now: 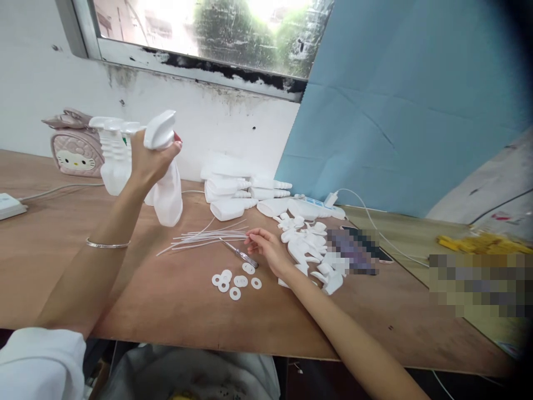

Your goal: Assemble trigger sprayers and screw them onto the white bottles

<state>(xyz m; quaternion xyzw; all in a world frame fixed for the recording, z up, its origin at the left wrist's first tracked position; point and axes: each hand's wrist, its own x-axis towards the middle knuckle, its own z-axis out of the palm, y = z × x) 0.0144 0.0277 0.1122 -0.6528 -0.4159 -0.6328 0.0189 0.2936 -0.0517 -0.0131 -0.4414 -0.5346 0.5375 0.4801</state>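
Note:
My left hand is raised over the left part of the table, its fingers wrapped round the neck of a white spray bottle with a smooth white head on top. Low over the table, my right hand has loosely curved fingers, apart, with the fingertips at the right ends of several thin white tubes. Whether they touch a tube is hard to see. Just left of this hand lie a slim metal tool, perhaps tweezers, and several flat white rings.
More white bottles stand at the left by a pink bag. Several bottles lie against the wall. White trigger parts are heaped right of my right hand, near a power strip and a white cable.

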